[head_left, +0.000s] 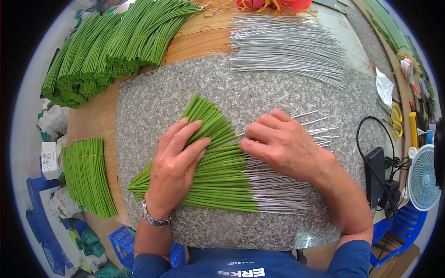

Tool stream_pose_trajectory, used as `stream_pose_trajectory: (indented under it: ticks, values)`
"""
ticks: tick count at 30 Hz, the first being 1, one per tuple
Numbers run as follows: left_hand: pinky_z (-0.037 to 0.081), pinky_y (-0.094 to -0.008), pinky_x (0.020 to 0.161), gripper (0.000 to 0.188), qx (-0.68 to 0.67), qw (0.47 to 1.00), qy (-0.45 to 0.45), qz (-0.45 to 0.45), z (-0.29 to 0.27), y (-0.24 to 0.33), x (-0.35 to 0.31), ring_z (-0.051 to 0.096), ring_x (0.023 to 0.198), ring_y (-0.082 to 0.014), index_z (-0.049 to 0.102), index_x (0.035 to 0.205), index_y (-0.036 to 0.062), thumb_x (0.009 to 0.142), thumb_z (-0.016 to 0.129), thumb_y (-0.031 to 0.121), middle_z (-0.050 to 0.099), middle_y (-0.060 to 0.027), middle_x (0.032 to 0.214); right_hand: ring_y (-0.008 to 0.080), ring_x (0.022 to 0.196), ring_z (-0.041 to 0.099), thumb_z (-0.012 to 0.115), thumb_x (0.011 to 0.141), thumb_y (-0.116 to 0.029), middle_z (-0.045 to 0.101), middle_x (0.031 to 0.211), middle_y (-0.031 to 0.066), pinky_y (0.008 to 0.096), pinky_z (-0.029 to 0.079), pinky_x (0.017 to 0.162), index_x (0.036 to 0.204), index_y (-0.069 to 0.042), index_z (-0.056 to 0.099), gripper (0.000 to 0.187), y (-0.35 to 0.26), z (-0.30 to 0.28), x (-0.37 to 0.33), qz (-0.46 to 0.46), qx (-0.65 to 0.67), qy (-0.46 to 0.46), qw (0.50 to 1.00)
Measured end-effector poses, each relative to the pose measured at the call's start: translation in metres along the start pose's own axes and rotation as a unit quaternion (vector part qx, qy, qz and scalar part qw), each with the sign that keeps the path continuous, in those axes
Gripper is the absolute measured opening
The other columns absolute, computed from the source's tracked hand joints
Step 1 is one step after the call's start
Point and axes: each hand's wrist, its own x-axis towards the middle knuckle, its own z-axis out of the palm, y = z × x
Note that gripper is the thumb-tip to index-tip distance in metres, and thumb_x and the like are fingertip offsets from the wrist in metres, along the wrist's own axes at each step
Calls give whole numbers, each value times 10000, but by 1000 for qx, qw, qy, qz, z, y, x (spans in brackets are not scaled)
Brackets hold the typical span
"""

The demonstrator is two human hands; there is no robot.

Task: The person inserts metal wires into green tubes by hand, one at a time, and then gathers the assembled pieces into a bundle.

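Left hand [174, 167] flat, grip open, pressing fanned green stems [218, 178] onto table [153, 99]. Right hand [282, 143] curled over bare wire ends [282, 190]; grip closure indeterminate.

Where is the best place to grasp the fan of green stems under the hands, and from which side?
Probably grip the green stems where they meet the bare wire ends, coming from above. They lie flat on the stone slab and run closest together there, while the green tips spread wide under the left hand.
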Motion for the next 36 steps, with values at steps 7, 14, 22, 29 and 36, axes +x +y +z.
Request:
stream_pose_trajectory:
  ticks: [7,14,22,29,36]
  values:
    - [511,-502,1174,268,-4,1000,-5,-2,-2,0,0,589,1446,-408,803,1203,47,941,761,12,691,-146,1467,248,980,654,756,932,-208,638,977,52,398,506,902,975,-105,653,152,3,-8,-4,90,3,-48,995]
    - [507,-497,1175,249,-11,1000,11,0,1,-2,-2,589,1438,-406,802,1182,42,940,756,8,692,-142,1454,304,1003,718,752,966,-177,741,1018,95,440,536,919,1053,-87,726,128,12,-18,-4,123,119,-78,982]
    - [510,-507,1160,252,-34,999,23,14,4,-4,0,600,1404,-401,797,1160,30,910,780,13,698,-149,1418,318,1173,635,797,946,-133,674,1214,100,467,481,1024,1312,-116,687,383,77,-21,-2,269,-179,57,945]
    - [509,-514,1157,267,-38,999,24,12,1,-4,-1,602,1393,-408,789,1166,17,899,776,3,695,-158,1413,279,1083,668,756,941,-82,707,1138,50,438,505,956,1195,-110,760,256,55,-19,-20,219,-160,31,962]
    - [519,-499,1155,258,-36,999,18,12,1,-4,-1,604,1409,-411,802,1156,45,902,789,3,697,-155,1424,256,1069,698,703,907,-47,738,1127,48,412,526,929,1145,-93,772,253,47,-18,-21,155,-185,79,967]
